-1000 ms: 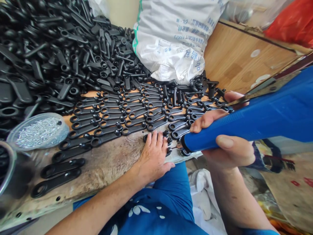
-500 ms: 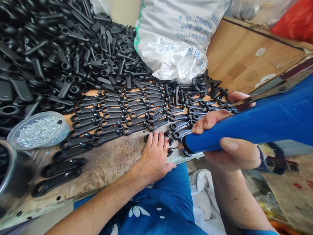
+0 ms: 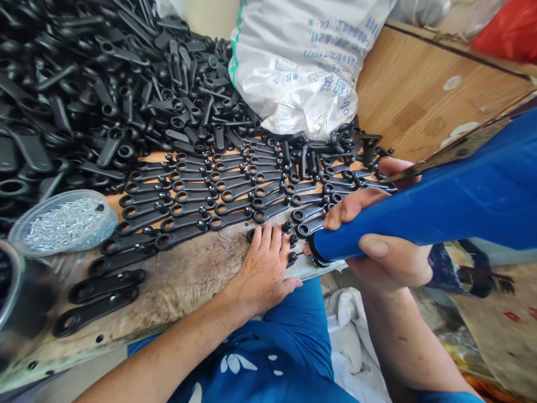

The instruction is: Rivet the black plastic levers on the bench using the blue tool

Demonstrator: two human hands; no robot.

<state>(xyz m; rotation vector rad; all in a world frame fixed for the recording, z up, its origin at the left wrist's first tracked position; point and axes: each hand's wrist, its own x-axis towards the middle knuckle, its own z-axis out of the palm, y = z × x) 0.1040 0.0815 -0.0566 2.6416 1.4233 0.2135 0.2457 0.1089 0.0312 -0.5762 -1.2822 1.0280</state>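
Left hand (image 3: 263, 268) flat, palm down, fingers toward twelve o'clock; right hand (image 3: 386, 235) curled in a closed grip, thumb uppermost.

Two hands: left hand (image 3: 263, 272), right hand (image 3: 380, 246). One blue tool (image 3: 436, 210). One white sack (image 3: 300, 61), far. One clear dish of pins (image 3: 62, 224), left. Black levers (image 3: 188, 196): several dozen laid in rows, perhaps hundreds heaped far left, too many to count.

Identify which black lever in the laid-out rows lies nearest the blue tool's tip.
The black lever at the front row's right end; the blue tool nearly touches it.
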